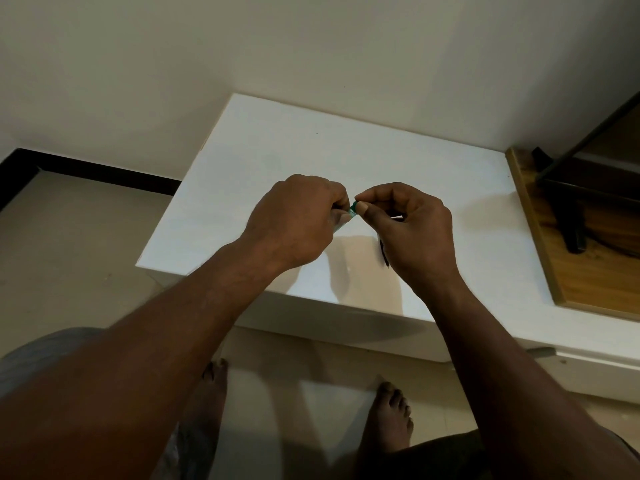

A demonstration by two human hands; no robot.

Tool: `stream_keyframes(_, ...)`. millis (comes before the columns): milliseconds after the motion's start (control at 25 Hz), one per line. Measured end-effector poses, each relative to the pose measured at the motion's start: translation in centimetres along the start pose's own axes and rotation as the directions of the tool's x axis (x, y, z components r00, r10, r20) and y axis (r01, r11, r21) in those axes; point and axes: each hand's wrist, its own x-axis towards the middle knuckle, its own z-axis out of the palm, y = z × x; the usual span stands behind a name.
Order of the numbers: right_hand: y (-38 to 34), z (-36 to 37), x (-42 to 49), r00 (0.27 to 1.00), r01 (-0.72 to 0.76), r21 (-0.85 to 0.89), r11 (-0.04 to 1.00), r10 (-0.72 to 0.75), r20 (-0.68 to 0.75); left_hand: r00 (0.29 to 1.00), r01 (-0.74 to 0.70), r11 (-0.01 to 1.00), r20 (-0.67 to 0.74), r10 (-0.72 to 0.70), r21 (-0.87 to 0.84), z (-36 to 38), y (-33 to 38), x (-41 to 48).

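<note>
Both hands are held together above a white tabletop (pixel 277 150). My left hand (pixel 298 220) grips a small clear object (pixel 341 221) whose body is mostly hidden in the fist. A small green tip (pixel 354 206) of that object shows between the hands. My right hand (pixel 412 230) pinches the green tip between thumb and forefinger, its other fingers curled. A thin dark object (pixel 383 252) lies on the table beside my right wrist, mostly hidden.
A wooden board (pixel 588 271) with a dark metal stand (pixel 568 216) on it lies at the table's right end. A pale wall rises behind the table. Below the front edge are a tiled floor (pixel 69 237) and the person's bare feet (pixel 391 414).
</note>
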Motion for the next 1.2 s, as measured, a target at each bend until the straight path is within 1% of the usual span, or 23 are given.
stream_keyframes(160, 0.01, 0.06, -0.08, 1.000, 0.013, -0.021, 1.000, -0.013, 0.002, 1.000, 0.026, 1.000, -0.011, -0.026, -0.001, -0.01, 0.06, -0.04)
stream_keyframes(360, -0.11, 0.09, -0.19, 0.999, 0.029, -0.054, 0.998, -0.031, -0.030, 0.999, 0.035, 0.999, -0.019, -0.035, 0.014, 0.00, 0.38, -0.13)
stream_keyframes(640, 0.34, 0.44, -0.26, 0.990, 0.125, -0.142, 0.982, -0.133, -0.048, 1.000, 0.025, 0.999, -0.016, -0.024, 0.022, -0.04, 0.67, -0.18)
stream_keyframes(840, 0.65, 0.67, -0.36, 0.976, 0.207, -0.198, 0.958, -0.215, -0.024, 0.999, 0.029, 1.000, -0.017, -0.029, 0.007, 0.11, 0.79, -0.29)
stream_keyframes(1040, 0.64, 0.45, -0.40, 0.943, 0.317, -0.261, 0.912, -0.333, -0.020, 0.998, 0.035, 0.999, -0.047, -0.037, -0.031, 0.23, 0.86, -0.31)
stream_keyframes(1200, 0.85, -0.01, -0.06, 0.936, 0.346, -0.246, 0.905, -0.351, 0.022, 0.999, 0.023, 1.000, -0.027, -0.023, -0.015, 0.17, 0.67, -0.25)
